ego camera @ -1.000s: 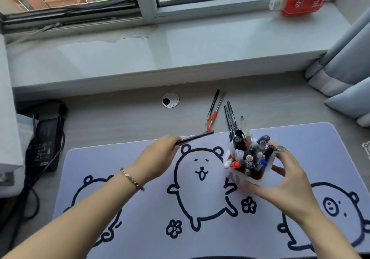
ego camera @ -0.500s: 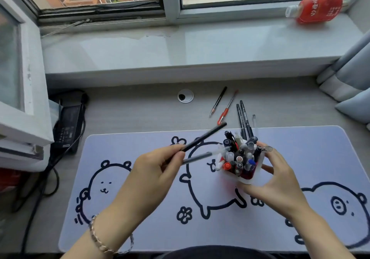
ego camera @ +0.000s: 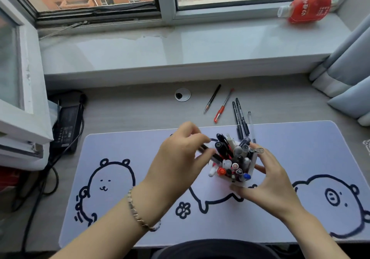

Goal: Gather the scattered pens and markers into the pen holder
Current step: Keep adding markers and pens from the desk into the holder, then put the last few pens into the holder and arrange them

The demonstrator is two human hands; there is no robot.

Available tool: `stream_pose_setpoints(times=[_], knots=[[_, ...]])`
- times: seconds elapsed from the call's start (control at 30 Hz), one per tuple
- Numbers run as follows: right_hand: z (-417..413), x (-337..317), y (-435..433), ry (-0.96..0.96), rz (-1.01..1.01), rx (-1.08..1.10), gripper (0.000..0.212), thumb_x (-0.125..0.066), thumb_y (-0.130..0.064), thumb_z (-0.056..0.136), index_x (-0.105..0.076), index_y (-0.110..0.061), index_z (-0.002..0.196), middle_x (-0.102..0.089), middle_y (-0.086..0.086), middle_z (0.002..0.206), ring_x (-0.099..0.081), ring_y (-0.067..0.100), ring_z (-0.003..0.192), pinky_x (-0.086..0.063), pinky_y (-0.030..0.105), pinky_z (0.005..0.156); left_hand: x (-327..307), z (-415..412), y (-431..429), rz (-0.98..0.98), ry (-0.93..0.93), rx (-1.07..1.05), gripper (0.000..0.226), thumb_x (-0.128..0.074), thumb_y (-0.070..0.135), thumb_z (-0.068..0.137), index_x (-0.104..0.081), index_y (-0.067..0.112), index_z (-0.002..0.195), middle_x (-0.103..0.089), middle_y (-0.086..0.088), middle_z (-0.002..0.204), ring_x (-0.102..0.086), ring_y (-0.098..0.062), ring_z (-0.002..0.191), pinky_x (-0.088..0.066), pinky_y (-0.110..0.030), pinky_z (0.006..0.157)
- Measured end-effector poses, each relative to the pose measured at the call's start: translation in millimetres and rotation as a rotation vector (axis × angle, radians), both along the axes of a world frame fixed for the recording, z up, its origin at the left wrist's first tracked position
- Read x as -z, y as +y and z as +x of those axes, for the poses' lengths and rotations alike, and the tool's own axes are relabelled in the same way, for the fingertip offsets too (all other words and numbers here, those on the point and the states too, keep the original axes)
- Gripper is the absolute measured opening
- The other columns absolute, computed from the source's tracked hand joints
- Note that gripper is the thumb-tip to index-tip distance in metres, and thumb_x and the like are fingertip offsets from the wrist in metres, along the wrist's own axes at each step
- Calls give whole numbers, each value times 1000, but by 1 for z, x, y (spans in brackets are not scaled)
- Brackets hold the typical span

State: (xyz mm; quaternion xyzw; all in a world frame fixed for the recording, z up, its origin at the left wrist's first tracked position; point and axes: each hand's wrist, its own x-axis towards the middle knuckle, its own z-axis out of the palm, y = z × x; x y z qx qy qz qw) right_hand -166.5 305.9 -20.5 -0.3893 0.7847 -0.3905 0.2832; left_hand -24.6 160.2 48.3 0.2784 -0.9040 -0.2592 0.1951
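A clear pen holder [ego camera: 251,170] packed with several pens and markers stands on the lilac desk mat [ego camera: 120,150]. My right hand [ego camera: 266,180] wraps around its right and near side. My left hand [ego camera: 180,156] is at the holder's left rim, pinching two dark pens [ego camera: 208,152] whose tips reach in among the others. Beyond the mat lie a black pen [ego camera: 212,99], a red pen [ego camera: 223,106], two black markers [ego camera: 240,116] and a clear pen [ego camera: 251,124].
A cable grommet [ego camera: 182,94] sits in the grey desk. A black power adapter [ego camera: 68,124] with cables lies at the left. A red bottle [ego camera: 306,8] lies on the windowsill. Curtains [ego camera: 348,68] hang at the right.
My left hand has carried the two dark pens rightward from mid-mat to the holder's left rim. My right hand has stayed on the holder.
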Motion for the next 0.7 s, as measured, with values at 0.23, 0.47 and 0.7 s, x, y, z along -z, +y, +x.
stream_pose_setpoints(times=[0.23,0.47,0.7], knots=[[8,-6,0,55,-74,-54,84,-72,-44,48,-36,-47,124,-44,-26,130,-46,-11,115,-41,7,92,19,-7,36,263,176,-49,42,-34,35,92,-41,26,133,-33,40,124,-37,-3,112,-35,-17,96],[9,0,1,62,-91,-144,89,-77,-42,52,-41,-27,131,-49,-11,134,-46,7,126,-47,38,98,21,12,23,303,-191,414,75,-40,63,79,15,58,130,29,35,142,26,1,136,0,-27,115],[3,1,-38,9,-90,-230,93,-75,-42,53,-39,-21,135,-45,-7,137,-40,3,128,-44,34,103,44,8,-7,179,40,253,93,-71,47,62,-15,51,135,-13,-6,151,-32,-20,133,-49,-37,95]])
